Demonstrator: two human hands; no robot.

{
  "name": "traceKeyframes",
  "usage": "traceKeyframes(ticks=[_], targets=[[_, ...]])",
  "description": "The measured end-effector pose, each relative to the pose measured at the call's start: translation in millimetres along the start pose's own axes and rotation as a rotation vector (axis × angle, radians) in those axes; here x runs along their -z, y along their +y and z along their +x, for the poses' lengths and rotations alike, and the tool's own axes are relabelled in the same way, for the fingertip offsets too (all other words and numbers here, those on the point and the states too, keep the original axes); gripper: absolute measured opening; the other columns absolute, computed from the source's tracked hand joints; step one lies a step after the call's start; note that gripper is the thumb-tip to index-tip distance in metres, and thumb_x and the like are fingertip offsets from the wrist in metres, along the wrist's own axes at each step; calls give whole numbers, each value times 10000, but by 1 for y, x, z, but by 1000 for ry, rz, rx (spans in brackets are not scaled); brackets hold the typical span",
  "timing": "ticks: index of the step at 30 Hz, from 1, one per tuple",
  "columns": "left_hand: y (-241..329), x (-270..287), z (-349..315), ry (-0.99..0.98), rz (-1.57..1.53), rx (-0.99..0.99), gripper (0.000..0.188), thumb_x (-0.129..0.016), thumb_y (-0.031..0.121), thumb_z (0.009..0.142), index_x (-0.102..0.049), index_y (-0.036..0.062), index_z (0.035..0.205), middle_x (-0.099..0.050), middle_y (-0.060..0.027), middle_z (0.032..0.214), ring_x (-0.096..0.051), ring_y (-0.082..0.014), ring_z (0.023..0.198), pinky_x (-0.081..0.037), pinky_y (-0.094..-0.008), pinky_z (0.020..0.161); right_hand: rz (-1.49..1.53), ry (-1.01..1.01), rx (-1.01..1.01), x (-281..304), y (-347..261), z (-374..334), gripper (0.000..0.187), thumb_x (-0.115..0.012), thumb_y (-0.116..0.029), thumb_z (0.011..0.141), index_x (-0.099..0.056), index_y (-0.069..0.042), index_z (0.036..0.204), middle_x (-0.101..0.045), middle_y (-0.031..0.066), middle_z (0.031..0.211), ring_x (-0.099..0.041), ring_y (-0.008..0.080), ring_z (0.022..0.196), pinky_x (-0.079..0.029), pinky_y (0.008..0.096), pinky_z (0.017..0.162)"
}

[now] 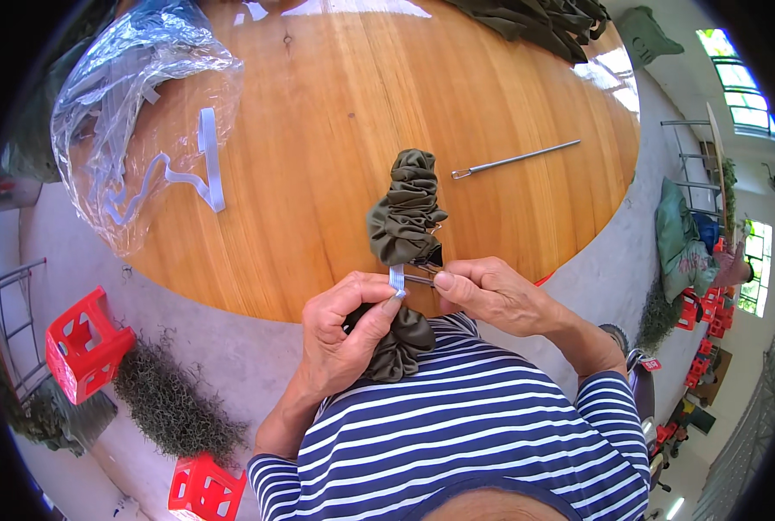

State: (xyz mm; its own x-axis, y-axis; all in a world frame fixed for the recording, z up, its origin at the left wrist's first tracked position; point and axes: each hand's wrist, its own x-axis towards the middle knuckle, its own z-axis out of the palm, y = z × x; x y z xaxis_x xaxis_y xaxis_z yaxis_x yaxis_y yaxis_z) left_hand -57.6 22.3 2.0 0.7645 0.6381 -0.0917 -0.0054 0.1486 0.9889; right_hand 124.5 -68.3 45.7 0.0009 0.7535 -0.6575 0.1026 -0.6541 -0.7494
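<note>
The person stands at the near edge of a round wooden table point(335, 113), and both hands work just off that edge, above a blue-and-white striped shirt point(457, 417).

The left hand point(348, 334) is closed around the lower end of a gathered olive scrunchie point(405, 217); the fingers wrap the bunched fabric and the thumb and forefinger pinch a short end of pale elastic point(397, 280) that sticks up between them. The right hand point(492, 295) sits just beside it, to the right, with its fingertips narrowed to a pinch on a thin metal piece point(420, 280) that lies level with the elastic end. What that metal piece is cannot be told at this size. The two hands nearly touch at the pinch.

The scrunchie rises from the hands up over the table edge, its upper part puckered into tight folds above the wood.

On the table, right of the scrunchie's top, lies a long metal rod point(518, 159) with a loop at its left end. Well to the left a clear plastic bag point(136, 113) lies at the table's rim, with a strip of the same pale elastic point(207, 165) beside it. At the table's far edge lies a heap of olive cloth point(544, 22).

Below the table's left rim, on the concrete floor, stand two red stools point(84, 343).
</note>
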Motion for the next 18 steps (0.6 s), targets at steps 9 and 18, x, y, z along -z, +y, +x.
traceKeyframes(ticks=[9,18], targets=[[2,5,5,-83,12,9,45,-586,-2,774,-585,-34,804,-593,-90,768,-560,-162,710,-440,-254,646,144,-31,-88,-4,-2,10,512,-454,-471,877,-543,-32,629,-393,-29,522,-355,61,495,-283,229,451],[8,11,7,-144,72,39,58,-594,26,769,-593,-23,799,-563,-88,709,-541,-165,654,-422,-254,597,182,-11,-86,-4,-4,15,491,-503,-428,869,-511,-49,556,-396,-37,519,-338,41,498,-257,222,435]])
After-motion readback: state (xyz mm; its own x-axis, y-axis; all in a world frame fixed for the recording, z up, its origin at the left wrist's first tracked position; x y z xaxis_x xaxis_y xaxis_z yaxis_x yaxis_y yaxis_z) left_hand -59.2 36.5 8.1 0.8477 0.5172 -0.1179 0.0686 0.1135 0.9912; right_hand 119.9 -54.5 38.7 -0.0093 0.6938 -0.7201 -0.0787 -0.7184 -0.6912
